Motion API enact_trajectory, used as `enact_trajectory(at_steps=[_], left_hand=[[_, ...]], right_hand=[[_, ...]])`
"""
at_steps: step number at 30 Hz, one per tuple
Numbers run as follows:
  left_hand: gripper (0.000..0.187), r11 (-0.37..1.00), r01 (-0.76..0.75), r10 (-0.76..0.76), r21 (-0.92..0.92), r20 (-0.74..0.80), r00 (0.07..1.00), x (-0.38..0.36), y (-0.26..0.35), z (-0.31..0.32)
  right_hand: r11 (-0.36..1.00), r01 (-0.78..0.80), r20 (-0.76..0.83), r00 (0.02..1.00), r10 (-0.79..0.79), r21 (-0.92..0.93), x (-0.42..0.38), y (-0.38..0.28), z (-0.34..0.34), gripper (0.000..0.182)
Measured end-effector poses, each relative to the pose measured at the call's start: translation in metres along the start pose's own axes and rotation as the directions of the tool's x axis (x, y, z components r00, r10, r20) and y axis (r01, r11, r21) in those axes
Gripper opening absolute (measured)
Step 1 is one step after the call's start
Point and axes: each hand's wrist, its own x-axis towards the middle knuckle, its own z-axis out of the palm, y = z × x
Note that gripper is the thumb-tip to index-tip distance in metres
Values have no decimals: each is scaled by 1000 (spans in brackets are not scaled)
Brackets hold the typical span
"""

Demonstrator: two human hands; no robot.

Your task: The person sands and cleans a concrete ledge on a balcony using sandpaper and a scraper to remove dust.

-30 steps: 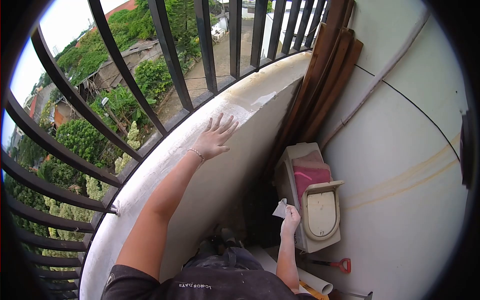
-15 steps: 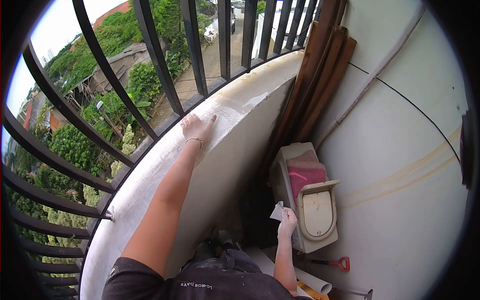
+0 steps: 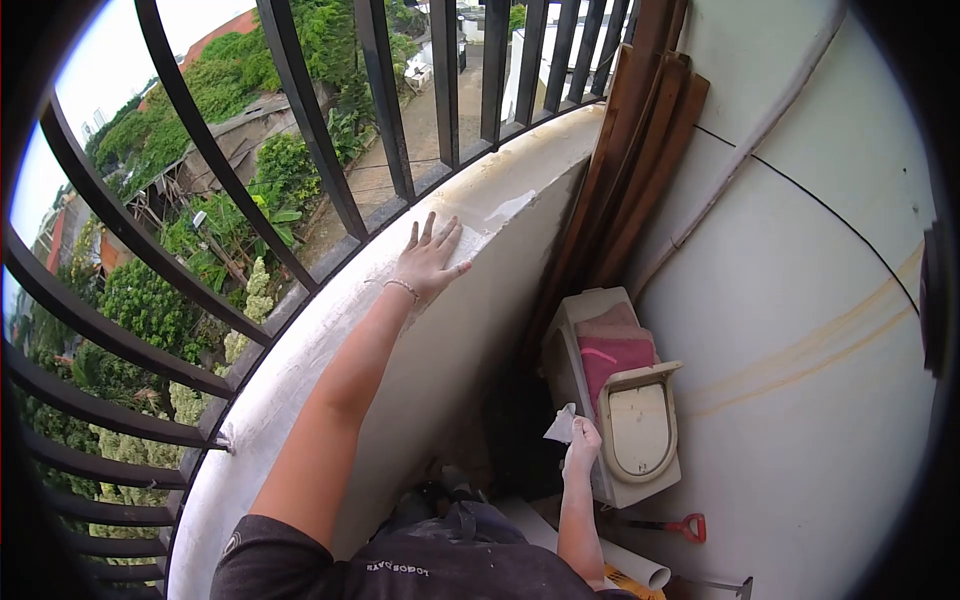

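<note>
My left hand [image 3: 430, 264] lies on the white top of the curved balcony wall [image 3: 300, 345], fingers spread and holding nothing. Beside its fingertips is a brighter white patch [image 3: 508, 208] along the wall's inner edge. Lower down, my right hand [image 3: 583, 445] is closed on a small whitish sheet [image 3: 563, 424], which sticks out past the fingers. That hand is in front of a cream plastic container [image 3: 605, 480], near its left side.
Dark metal railing bars [image 3: 300, 115] rise from the wall's outer edge. Brown wooden boards [image 3: 640, 160] lean in the corner. A pink cloth [image 3: 620, 358] lies on the container. Below it are a red handle [image 3: 693, 527] and a white tube [image 3: 645, 572].
My left hand has slid slightly right along the wall top, and its fingers are now spread wider. My right hand has moved a little right with the sheet still in it.
</note>
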Motion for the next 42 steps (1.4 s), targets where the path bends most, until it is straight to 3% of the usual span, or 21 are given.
enact_trajectory(at_steps=[6,9,13,18,21,25,26,28,31,34,37,41,42], left_hand=[[92,988,-144,139,56,82,987,-5,13,-17],[86,967,-251,250,40,17,968,-4,13,-3],[80,955,-298,298,1,5,955,-5,16,-1],[84,924,-352,348,151,53,936,-3,16,-3],[74,949,-307,303,69,65,951,-7,19,-13],[64,984,53,-75,-171,-122,990,3,7,8],[68,953,244,-265,-178,-103,959,13,-1,18],[76,787,591,-609,-178,-66,791,29,-9,20],[87,654,740,-755,-155,-69,652,40,-5,14],[89,674,723,-737,-155,-75,671,45,-5,5],[86,804,560,-581,-201,-61,811,53,-19,6],[86,899,356,-382,-254,-61,922,61,-36,9],[86,932,305,-325,-197,-75,943,59,-30,9]], right_hand=[[998,45,10,999,-45,33,-2,-19,17,25],[999,36,22,999,-37,28,-6,-13,23,25],[999,3,19,1000,-3,41,-13,-2,25,25],[1000,-8,25,1000,7,11,-19,3,28,23],[999,18,28,999,-17,-47,-14,9,22,23],[996,40,9,999,-40,-85,-11,3,14,24],[996,44,9,999,-43,-75,-10,1,10,24],[998,-23,-20,1000,24,54,-10,1,2,24],[980,-72,-53,995,83,187,-5,-2,-5,25],[967,-87,-67,992,106,241,1,-5,-11,27],[934,-118,-70,986,150,338,4,-11,-10,28],[925,-138,-43,986,164,353,6,-8,-11,32],[922,-151,-39,984,176,357,6,-6,-10,32]])
